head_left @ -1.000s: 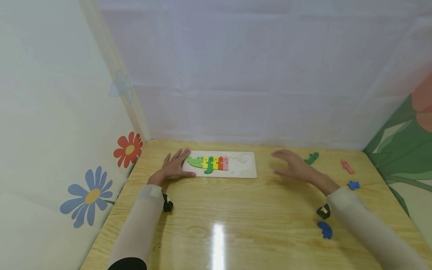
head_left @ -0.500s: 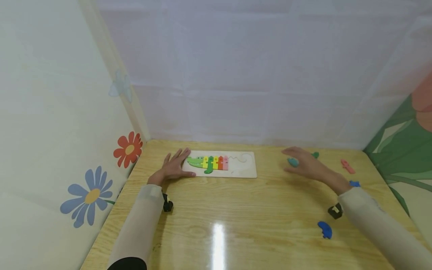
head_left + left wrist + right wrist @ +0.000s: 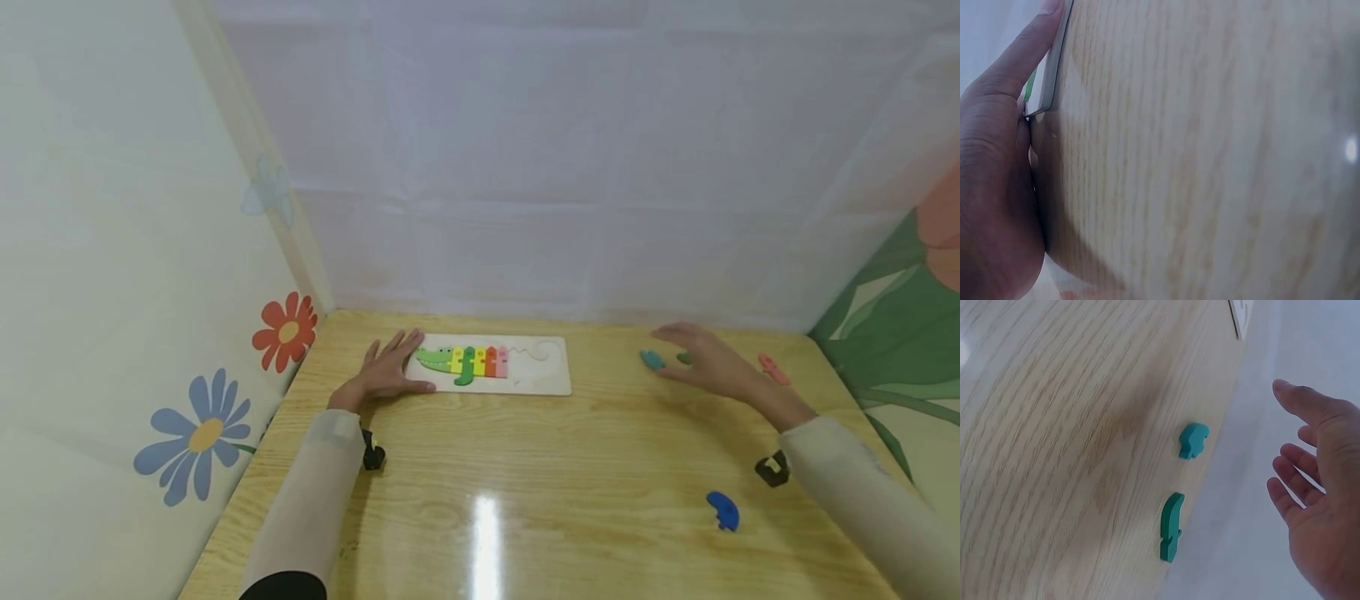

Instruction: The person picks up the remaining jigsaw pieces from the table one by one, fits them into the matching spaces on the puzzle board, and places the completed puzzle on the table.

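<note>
The left hand (image 3: 386, 368) rests at the puzzle board's (image 3: 551, 381) left end, fingers spread. The right hand (image 3: 712, 363), empty with thumb and fingers parted, hovers above the desk (image 3: 585, 475) near the teal piece (image 3: 651, 359) and green piece (image 3: 1171, 528), farther right than half a second ago.

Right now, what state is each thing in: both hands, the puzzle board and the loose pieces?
Left hand: fingers spread, touching the board's left end.
Right hand: raised above the table, holding nothing.
Puzzle board: flat, partly filled, right end unfilled.
Teal piece: loose, off the board.
Loose green piece: off the board, partly hidden by the right hand in the head view.
Loose pink piece: off the board.
Dark blue piece: loose, off the board.
</note>
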The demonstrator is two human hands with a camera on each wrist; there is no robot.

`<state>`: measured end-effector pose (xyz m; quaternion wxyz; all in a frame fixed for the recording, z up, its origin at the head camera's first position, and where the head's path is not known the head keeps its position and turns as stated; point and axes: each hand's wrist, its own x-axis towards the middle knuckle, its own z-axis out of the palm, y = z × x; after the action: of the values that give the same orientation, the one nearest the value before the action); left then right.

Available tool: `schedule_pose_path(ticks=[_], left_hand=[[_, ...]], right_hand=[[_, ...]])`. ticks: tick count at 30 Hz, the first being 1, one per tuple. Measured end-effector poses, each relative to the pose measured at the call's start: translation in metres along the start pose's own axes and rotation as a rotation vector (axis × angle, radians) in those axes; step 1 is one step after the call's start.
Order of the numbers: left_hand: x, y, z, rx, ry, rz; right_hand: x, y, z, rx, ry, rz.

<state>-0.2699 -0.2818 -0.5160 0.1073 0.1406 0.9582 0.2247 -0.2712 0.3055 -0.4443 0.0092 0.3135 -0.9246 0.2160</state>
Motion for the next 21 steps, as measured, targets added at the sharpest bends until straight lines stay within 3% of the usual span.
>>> schedule_pose_path(ticks=[7, 15, 21], left_hand=[[0.0, -0.001, 0.0, -0.002, 0.001, -0.001], [0.0, 0.0, -0.001, -0.002, 0.0, 0.0], [0.0, 0.0, 0.0, -0.007, 0.0, 0.004]], right_hand=[[-0.008, 0.008, -0.008, -0.022, 0.05, -0.05], [-0.017, 0.011, -0.018, -0.049, 0.039, 0.001], [-0.024, 0.02, -0.022, -0.056, 0.065, -0.044]])
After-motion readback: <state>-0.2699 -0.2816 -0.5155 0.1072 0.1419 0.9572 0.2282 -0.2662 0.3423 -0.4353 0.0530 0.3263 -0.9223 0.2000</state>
